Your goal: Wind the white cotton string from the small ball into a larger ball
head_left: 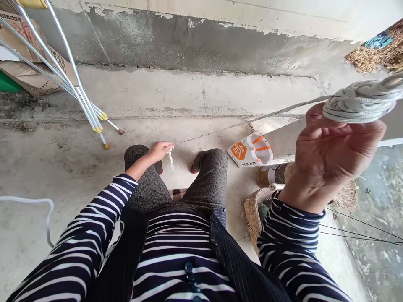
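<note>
A pale rope (pixel 277 112) stretches across in front of my knees from one hand to the other. Its frayed end hangs just below my left hand (pixel 160 151), which is over my left knee with thumb and fingers pinched on the rope. Raised at the right and close to the camera, my right hand (pixel 336 155) has its palm toward me. Its fingers are closed on a thick coiled bundle of the same rope (pixel 359 102), grey-white with dark flecks. Part of the bundle runs out of view at the right edge.
Aluminium crutches (pixel 75 92) lean at the upper left beside cardboard boxes (pixel 40 75). A white and orange bag (pixel 248 151), a jar (pixel 272 174) and a woven basket (pixel 253 214) stand on the floor to my right. A grey wall (pixel 189 42) runs ahead; a white hose (pixel 28 198) lies left.
</note>
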`<state>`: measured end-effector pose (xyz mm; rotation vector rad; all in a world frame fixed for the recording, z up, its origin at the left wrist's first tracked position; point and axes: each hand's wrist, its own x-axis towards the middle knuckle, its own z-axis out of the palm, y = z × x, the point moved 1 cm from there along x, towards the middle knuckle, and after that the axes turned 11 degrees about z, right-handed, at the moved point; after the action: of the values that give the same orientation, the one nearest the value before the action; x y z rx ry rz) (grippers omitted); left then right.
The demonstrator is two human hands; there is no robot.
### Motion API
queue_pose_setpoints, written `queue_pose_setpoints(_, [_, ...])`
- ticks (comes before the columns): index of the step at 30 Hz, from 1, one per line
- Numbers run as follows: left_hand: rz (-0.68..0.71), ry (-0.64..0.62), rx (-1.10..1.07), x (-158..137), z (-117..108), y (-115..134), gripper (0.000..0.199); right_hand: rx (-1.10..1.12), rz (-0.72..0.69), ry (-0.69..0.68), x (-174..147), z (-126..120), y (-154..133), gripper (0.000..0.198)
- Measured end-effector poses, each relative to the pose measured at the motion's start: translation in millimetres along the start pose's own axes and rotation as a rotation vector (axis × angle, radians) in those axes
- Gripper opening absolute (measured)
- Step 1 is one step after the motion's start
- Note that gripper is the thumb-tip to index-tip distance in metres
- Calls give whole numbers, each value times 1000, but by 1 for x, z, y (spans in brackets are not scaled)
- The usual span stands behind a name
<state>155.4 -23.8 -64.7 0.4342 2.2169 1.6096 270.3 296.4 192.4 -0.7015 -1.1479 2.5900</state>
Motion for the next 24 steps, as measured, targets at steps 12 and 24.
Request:
queue_pose_setpoints(12, [538, 37, -222, 20, -28, 164, 32, -312, -202, -79, 6, 13, 32, 28])
queue_pose_setpoints(24, [296, 160, 114, 13, -5, 84, 33, -295, 141, -262, 25, 17, 98, 23])
